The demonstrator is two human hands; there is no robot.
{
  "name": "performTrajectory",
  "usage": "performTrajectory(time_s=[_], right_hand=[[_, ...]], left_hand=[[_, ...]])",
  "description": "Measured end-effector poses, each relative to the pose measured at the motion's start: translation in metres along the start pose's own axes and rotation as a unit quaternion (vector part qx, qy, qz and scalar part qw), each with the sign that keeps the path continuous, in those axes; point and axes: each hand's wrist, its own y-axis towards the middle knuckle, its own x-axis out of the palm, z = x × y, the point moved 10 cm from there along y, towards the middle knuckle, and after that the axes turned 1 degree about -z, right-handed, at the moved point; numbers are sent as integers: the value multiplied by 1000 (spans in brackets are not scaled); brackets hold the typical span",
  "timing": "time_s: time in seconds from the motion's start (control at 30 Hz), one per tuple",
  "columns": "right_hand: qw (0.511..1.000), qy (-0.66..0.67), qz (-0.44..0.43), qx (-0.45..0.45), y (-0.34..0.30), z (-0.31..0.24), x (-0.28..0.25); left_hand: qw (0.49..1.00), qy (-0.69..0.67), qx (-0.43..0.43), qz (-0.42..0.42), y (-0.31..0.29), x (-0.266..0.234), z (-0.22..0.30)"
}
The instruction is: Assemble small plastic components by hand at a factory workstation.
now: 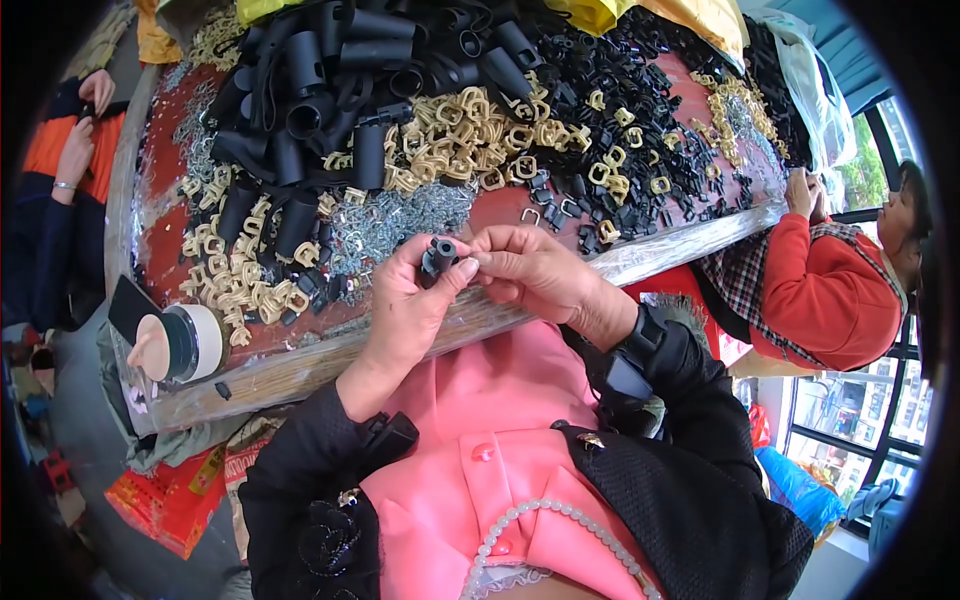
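Close above the table's front edge, my two hands meet. My left hand (405, 300) is closed round a small black plastic part (438, 257) with a round, tube-like end that points up. The fingers of my right hand (530, 265) are pinched together right beside that part; whatever sits between their tips is too small to make out. Just beyond my hands lies a heap of small silvery metal pieces (410, 215). Cream-coloured plastic loops (455, 135) are piled behind it, and black cylindrical tubes (305, 62) stand and lie at the far left.
Small black parts (640, 130) spread over the right of the red tabletop (160, 235), which has a plastic-wrapped wooden edge (290, 375). A round white-and-dark container (190, 342) stands at the front left corner. One person in a red sleeve (830, 290) sits at right, another in orange (60, 150) at left.
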Motion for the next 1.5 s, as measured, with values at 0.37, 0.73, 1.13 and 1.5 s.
performTrajectory(time_s=[0.37, 0.73, 1.13, 1.5], right_hand=[[990, 135, -18, 22, 2, 14, 7], [983, -122, 42, -129, 9, -22, 19], [966, -219, 69, -120, 14, -27, 20], [981, -164, 30, -102, 19, -24, 28]], left_hand=[[1000, -7, -9, 26, 2, -7, -4], [992, -75, -15, 99, 4, -24, -6], [991, -70, -14, 112, 1, -32, -4], [985, -108, -42, 124, -2, -34, -3]])
